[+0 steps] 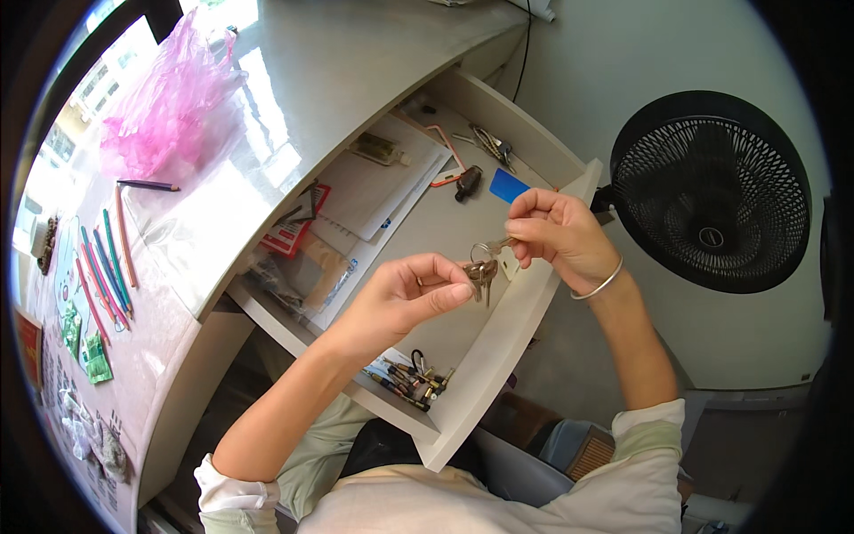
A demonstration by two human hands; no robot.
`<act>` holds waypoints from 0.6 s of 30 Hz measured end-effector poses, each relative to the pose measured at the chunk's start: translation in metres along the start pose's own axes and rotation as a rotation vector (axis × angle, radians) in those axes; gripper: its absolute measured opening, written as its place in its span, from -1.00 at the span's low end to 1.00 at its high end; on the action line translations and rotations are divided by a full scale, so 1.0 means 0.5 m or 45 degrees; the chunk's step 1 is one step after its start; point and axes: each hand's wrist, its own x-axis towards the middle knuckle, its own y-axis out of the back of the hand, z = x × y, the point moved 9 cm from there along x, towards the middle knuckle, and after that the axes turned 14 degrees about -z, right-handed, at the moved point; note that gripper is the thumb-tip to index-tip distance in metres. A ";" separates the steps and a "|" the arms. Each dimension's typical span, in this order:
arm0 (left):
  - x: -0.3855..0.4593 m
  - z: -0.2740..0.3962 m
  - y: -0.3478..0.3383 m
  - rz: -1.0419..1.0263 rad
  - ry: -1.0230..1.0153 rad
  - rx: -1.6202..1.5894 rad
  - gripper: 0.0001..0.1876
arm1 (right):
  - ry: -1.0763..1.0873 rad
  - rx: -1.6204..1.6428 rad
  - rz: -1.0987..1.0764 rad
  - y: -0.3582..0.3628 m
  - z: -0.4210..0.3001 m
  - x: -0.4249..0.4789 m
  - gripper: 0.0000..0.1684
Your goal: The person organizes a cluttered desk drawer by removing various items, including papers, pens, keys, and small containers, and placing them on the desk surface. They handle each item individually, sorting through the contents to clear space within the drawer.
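Above an open desk drawer (514,347), a bunch of keys (484,272) on a metal ring hangs between my two hands. My left hand (427,287) pinches the keys at their left side with thumb and fingers. A key at the other side of the ring is gripped by my right hand (544,230), which has a bangle at its wrist. Behind them in the drawer lie a blue card (508,185), a dark brown object (469,183) and another set of keys (492,143). Papers (373,193) and a small clear bottle (379,149) fill the drawer's left part.
Several small pen-like items (410,380) lie in the drawer's near corner. Coloured pencils (107,267) and a pink plastic bag (167,107) rest on the desktop (320,60). To the right stands a black fan (710,193); a grey bin (520,467) is below the drawer.
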 end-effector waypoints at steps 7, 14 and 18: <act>-0.002 -0.028 0.000 -0.039 0.049 -0.335 -0.75 | -0.004 0.037 0.104 0.012 0.016 -0.011 -0.86; -0.002 -0.022 0.001 -0.064 0.002 -0.390 -0.80 | 0.040 0.041 0.091 0.016 0.020 -0.028 -0.81; -0.006 -0.024 0.009 -0.004 0.015 -0.337 -0.82 | 0.053 0.046 0.110 0.019 0.019 -0.038 -0.82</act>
